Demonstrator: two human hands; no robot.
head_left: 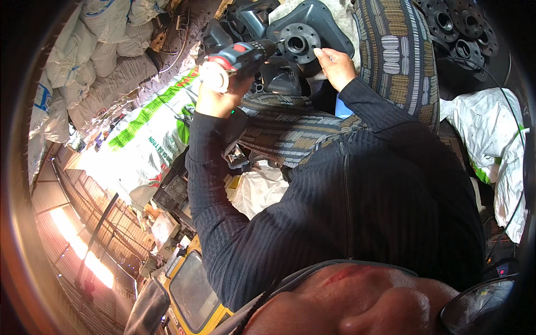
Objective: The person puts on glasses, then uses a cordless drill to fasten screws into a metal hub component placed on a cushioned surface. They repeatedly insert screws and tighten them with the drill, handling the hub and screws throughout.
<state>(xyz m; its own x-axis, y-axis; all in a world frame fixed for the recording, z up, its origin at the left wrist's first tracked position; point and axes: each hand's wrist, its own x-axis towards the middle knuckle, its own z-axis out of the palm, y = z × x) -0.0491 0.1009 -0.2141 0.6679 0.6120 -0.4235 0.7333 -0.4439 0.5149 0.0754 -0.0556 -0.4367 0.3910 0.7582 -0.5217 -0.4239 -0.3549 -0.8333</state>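
White woven sacks (103, 28) heap up at far left, and a green-striped sack (148, 131) bounds the near side. The left hand (215, 100) is wrapped round the grip of a red-and-black cordless drill (237, 56), seemingly to aim its chuck at the rim of a round, holed flange (302, 44) on a black square-cornered housing (334, 29). This assembly sits ahead of the lap; bit contact cannot be told. The right hand (336, 67) is nearly closed, thumb and forefinger together at the flange's right edge, perhaps steadying something; what they pinch is unclear. Patterned trousers (399, 61) hem in the right, narrowing elbow room; beyond lie loose flanges (463, 28) and a black cable (505, 100).
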